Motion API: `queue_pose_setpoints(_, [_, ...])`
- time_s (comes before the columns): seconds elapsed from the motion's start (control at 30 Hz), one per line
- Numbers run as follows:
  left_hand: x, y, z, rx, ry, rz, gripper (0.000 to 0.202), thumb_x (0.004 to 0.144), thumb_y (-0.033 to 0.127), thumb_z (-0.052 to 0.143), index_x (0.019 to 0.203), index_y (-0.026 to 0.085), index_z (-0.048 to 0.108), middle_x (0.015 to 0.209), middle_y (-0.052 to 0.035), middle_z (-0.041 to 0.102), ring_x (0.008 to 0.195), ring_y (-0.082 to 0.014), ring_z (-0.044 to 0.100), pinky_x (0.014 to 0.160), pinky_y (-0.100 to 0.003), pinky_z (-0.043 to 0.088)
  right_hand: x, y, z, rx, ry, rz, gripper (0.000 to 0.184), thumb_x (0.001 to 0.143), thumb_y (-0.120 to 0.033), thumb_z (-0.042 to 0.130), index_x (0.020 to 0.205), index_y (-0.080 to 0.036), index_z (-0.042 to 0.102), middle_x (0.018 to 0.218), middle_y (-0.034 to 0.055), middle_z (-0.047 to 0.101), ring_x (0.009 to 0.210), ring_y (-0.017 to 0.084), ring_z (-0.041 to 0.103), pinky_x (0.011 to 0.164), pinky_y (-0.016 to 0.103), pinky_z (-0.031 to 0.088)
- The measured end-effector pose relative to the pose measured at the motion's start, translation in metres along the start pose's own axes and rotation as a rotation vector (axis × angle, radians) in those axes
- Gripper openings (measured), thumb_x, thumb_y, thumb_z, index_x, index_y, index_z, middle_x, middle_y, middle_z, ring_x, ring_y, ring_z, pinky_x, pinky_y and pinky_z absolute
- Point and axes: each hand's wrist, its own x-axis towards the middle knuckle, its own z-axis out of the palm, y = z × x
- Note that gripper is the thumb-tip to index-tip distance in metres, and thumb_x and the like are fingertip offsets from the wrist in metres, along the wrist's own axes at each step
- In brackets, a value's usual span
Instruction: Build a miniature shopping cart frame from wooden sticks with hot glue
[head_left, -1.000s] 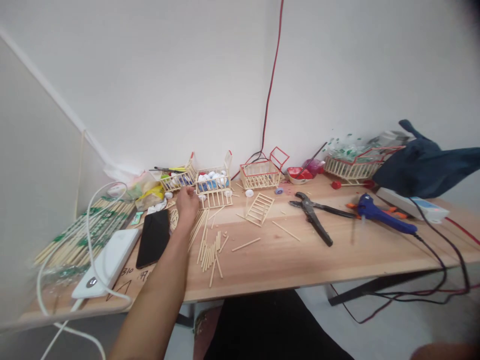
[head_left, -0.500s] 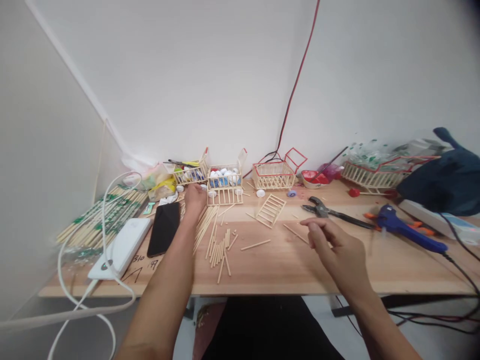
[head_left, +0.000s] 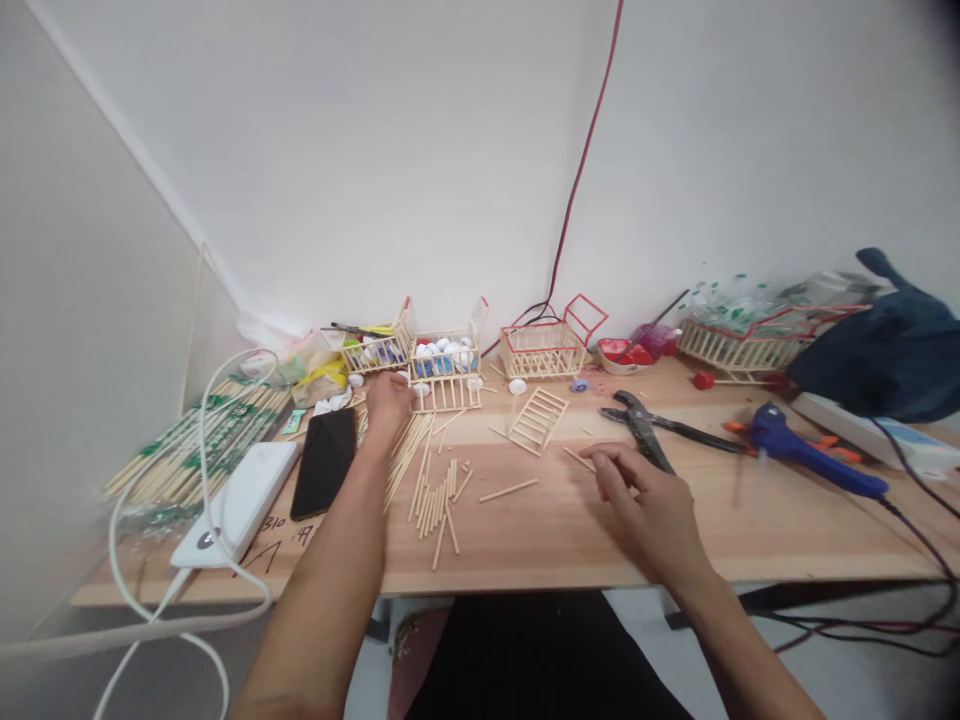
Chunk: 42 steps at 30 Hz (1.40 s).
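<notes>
My left hand point(head_left: 388, 402) reaches to the far ends of the long wooden sticks point(head_left: 405, 455), beside a small ladder-like stick panel that leans on a cart of sticks point(head_left: 445, 360) filled with white and blue caps. Its fingers are curled and partly hidden, so what they grip does not show. My right hand point(head_left: 649, 508) hovers over the table, fingers loosely bent and apart with nothing in them. Its fingertips are near a single stick point(head_left: 579, 459). Between the hands lie a flat stick panel point(head_left: 538, 420) and a pile of short cut sticks point(head_left: 435, 508).
Pliers point(head_left: 637, 425) and a blue glue gun point(head_left: 814, 455) lie on the right. Along the wall stand a red-trimmed cart point(head_left: 544, 350) and a bowl of red paint point(head_left: 625, 357). A phone point(head_left: 324, 463), white power bank point(head_left: 236, 505) and bagged sticks point(head_left: 202, 440) are on the left.
My right hand has moved slightly left, toward the single stick, and nearer the pliers' jaws in view. My left hand stays at the stick ends. The view has shifted slightly.
</notes>
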Motion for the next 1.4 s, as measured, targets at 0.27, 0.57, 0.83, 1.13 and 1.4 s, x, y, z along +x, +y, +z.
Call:
queue_pose_setpoints(0.27, [0.001, 0.008, -0.016, -0.18, -0.181, 0.018, 0.008, 0.063, 0.024, 0.061, 0.062, 0.016, 0.061, 0.048, 0.0016, 0.056, 0.042, -0.0108, 0.048, 0.043, -0.022, 0.035, 0.003, 0.004, -0.004, -0.036, 0.023, -0.016, 0.032, 0.093, -0.043, 0.045, 0.092, -0.021, 0.068, 0.058, -0.0021, 0.061, 0.05, 0.013, 0.054, 0.053, 0.025, 0.039])
queue_pose_setpoints(0.57, [-0.006, 0.028, -0.04, -0.545, -0.34, -0.079, 0.014, 0.058, 0.02, 0.069, 0.068, 0.012, 0.063, 0.05, 0.0033, 0.055, 0.038, -0.0048, 0.038, 0.038, -0.018, 0.03, 0.013, 0.002, -0.01, 0.006, 0.065, 0.002, 0.03, 0.092, -0.044, 0.047, 0.093, -0.021, 0.066, 0.059, -0.0033, 0.056, 0.054, 0.012, 0.052, 0.056, 0.024, 0.038])
queue_pose_setpoints(0.83, [-0.029, 0.06, -0.047, -1.005, -0.462, 0.003, 0.019, 0.063, 0.017, 0.075, 0.073, 0.012, 0.061, 0.063, 0.0009, 0.057, 0.049, -0.0045, 0.045, 0.044, -0.016, 0.036, 0.036, -0.02, -0.01, 0.244, 0.053, 0.029, 0.03, 0.088, -0.043, 0.053, 0.098, -0.019, 0.068, 0.081, 0.0029, 0.065, 0.065, 0.013, 0.056, 0.062, 0.026, 0.044])
queue_pose_setpoints(1.13, [-0.091, 0.107, -0.014, -1.129, -0.556, -0.062, 0.024, 0.067, 0.018, 0.076, 0.077, 0.013, 0.056, 0.061, 0.0029, 0.058, 0.05, -0.006, 0.054, 0.053, -0.018, 0.048, 0.065, -0.045, 0.002, 0.722, -0.166, 0.209, 0.042, 0.079, -0.048, 0.064, 0.107, -0.017, 0.067, 0.078, 0.0031, 0.064, 0.055, 0.009, 0.046, 0.044, 0.021, 0.032])
queue_pose_setpoints(1.4, [-0.12, 0.115, 0.013, -1.138, -0.63, -0.145, 0.02, 0.072, 0.018, 0.073, 0.076, 0.013, 0.054, 0.057, 0.002, 0.06, 0.051, -0.0081, 0.057, 0.059, -0.022, 0.052, 0.071, -0.029, 0.015, 0.937, -0.115, 0.283, 0.036, 0.074, -0.053, 0.07, 0.073, -0.017, 0.061, 0.06, -0.0028, 0.054, 0.047, 0.005, 0.037, 0.041, 0.019, 0.022])
